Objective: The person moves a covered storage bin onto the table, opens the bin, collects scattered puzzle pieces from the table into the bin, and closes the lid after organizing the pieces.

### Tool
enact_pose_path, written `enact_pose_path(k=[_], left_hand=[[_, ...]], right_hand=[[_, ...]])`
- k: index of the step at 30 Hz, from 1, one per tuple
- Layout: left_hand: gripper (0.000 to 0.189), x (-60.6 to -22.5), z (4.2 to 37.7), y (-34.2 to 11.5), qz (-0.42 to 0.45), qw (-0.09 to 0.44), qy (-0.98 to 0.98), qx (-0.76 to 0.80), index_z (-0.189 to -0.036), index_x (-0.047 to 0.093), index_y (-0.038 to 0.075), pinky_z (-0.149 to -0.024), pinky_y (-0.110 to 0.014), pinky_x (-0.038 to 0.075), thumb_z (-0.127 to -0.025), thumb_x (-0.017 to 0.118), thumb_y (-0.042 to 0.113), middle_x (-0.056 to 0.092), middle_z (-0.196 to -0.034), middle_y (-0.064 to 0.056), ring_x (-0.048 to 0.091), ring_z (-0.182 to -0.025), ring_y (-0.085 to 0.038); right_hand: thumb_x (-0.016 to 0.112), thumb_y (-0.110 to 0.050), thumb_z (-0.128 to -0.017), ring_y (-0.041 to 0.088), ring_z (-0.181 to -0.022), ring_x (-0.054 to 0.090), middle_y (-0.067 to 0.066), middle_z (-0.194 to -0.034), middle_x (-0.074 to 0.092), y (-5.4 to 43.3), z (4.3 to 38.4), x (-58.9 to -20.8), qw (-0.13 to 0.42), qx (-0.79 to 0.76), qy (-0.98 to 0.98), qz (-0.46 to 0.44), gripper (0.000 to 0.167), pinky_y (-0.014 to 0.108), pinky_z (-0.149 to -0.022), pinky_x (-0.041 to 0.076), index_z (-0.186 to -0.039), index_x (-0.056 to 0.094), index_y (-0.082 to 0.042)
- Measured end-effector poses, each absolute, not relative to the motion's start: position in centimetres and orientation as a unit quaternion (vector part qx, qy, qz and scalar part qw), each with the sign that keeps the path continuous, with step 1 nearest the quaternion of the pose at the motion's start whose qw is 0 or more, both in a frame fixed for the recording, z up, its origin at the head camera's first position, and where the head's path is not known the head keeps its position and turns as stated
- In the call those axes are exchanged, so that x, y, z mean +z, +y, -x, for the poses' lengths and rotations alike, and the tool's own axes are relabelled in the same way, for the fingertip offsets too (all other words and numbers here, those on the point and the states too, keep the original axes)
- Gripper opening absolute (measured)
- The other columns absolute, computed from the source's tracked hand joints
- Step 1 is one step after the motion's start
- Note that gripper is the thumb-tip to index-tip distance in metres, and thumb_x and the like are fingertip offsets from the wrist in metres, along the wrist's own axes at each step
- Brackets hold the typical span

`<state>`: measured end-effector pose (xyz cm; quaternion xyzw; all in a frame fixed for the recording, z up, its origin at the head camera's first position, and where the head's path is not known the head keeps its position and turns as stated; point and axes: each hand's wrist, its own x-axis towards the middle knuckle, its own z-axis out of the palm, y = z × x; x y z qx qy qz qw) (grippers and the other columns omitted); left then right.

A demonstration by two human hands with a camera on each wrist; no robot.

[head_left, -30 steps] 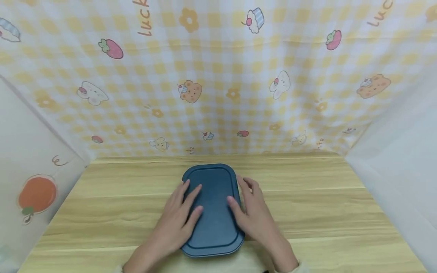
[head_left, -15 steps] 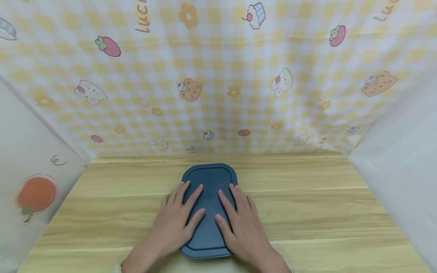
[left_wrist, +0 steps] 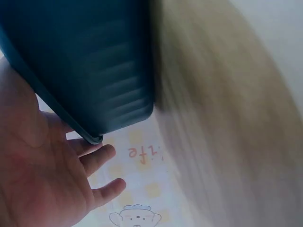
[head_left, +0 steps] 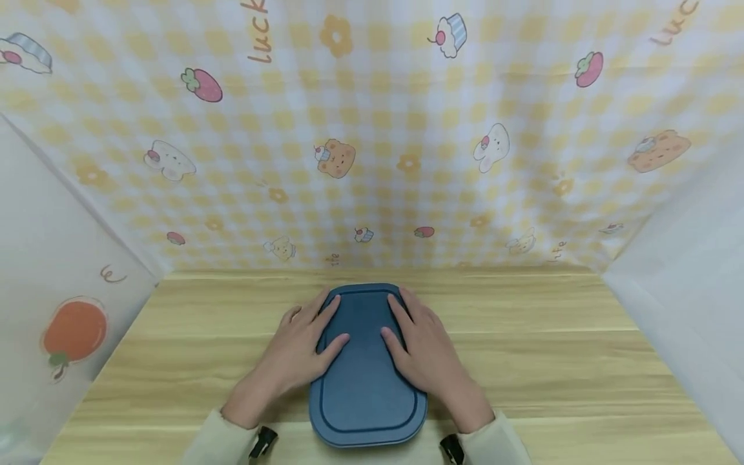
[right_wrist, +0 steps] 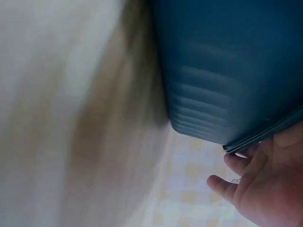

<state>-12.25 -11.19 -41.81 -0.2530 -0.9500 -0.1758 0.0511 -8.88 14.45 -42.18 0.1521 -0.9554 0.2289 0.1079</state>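
A dark blue lidded box (head_left: 369,387) with rounded corners stands lengthwise on the wood-grain table. My left hand (head_left: 296,349) rests on the left edge of its lid near the far end, thumb and forefinger spread over the top. On the opposite edge lies my right hand (head_left: 427,355), placed much the same way. Ribbed side walls of the box show in the left wrist view, where the left hand (left_wrist: 42,165) has its fingers extended past the lid's rim. The right wrist view has the right hand (right_wrist: 272,184) against the rim, fingers loosely extended. Whatever the box holds is hidden.
Behind the table (head_left: 540,355) hangs a yellow checked cloth (head_left: 378,129) with cartoon prints. White sheets (head_left: 46,245) bound it on the left and right. A black clip-like piece (head_left: 264,442) sits at the left sleeve, another (head_left: 452,449) at the right sleeve.
The right hand first came up from the box's right side onto the lid. Both hands then slid toward the lid's far end. The box stays in about the same spot; the view shifted slightly.
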Motion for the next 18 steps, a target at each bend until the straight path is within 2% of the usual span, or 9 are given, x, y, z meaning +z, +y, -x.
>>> enact_pose_path(k=[8,14,18], left_hand=[[0.072,-42.03,12.05,-10.96,0.244,0.042,-0.947,-0.207,-0.168,0.031,0.023,-0.124,-0.065,0.034,-0.108,0.05,0.059,0.023,-0.178,-0.005,0.043,-0.156,-0.035],[0.068,-42.18,11.91,-11.16,0.241,0.036,-0.943,-0.224,-0.169,0.027,0.023,-0.122,-0.065,0.036,-0.111,0.048,0.05,0.019,-0.178,-0.006,0.045,-0.154,-0.036],[0.068,-42.06,11.83,-11.32,0.238,0.025,-0.94,-0.244,-0.17,0.022,0.022,-0.124,-0.066,0.035,-0.112,0.046,0.049,0.017,-0.179,-0.007,0.038,-0.158,-0.037]], right_hand=[[0.056,-0.037,-0.109,0.037,-0.158,0.039,0.011,-0.176,0.027,14.88,8.45,-42.34,0.086,0.273,-0.95,-0.123,0.068,0.062,-0.124,0.037,-0.167,0.032,-0.011],[0.053,-0.04,-0.11,0.034,-0.161,0.032,0.007,-0.178,0.022,14.89,8.72,-42.48,0.054,0.324,-0.937,-0.117,0.07,0.061,-0.126,0.035,-0.168,0.026,-0.012],[0.048,-0.042,-0.112,0.029,-0.165,0.024,0.001,-0.179,0.017,15.1,9.03,-42.58,0.025,0.382,-0.917,-0.114,0.067,0.059,-0.13,0.03,-0.169,0.024,-0.017]])
